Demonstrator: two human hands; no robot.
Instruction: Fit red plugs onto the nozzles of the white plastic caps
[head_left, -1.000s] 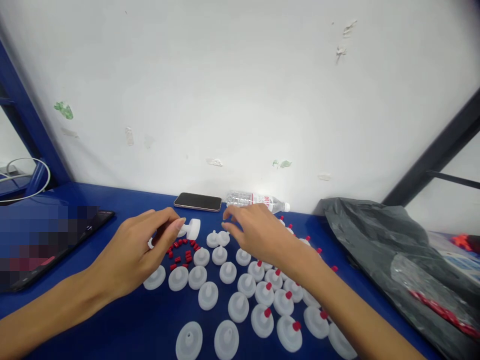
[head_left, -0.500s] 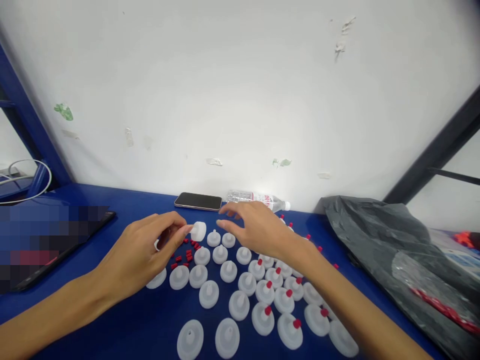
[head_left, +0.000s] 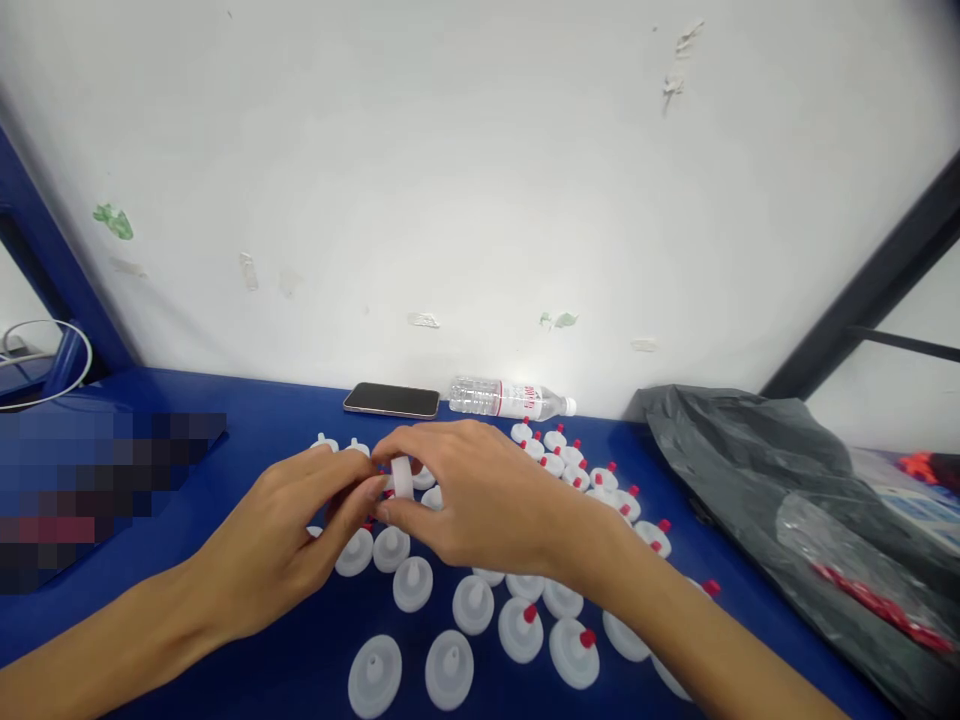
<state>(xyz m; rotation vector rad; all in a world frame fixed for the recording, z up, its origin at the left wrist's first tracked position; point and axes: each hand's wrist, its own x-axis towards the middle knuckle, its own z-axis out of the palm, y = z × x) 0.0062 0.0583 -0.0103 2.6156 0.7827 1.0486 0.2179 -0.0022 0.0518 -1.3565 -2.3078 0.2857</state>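
Between my two hands a white round cap (head_left: pixel 403 478) is tilted on its side. My right hand (head_left: pixel 457 485) grips its rim with thumb and fingers. My left hand (head_left: pixel 319 510) is pinched at the cap's left side, where its fingertips partly hide a small red piece. Several white nozzle caps stand around and below the hands, among them a plain one (head_left: pixel 412 585) near the front. To the right, several caps carry red tips, such as this red-tipped cap (head_left: pixel 574 655).
A phone (head_left: pixel 391 400) and a clear bottle (head_left: pixel 512 398) lie along the wall on the blue table (head_left: pixel 247 400). At the right is a dark grey plastic bag (head_left: pixel 720 470), with a clear bag of red pieces (head_left: pixel 870 590) on it. A blurred-out area covers the far left.
My right hand has moved left and down and taken hold of the white cap. The cap has turned edge-on between both hands. The view has shifted slightly.
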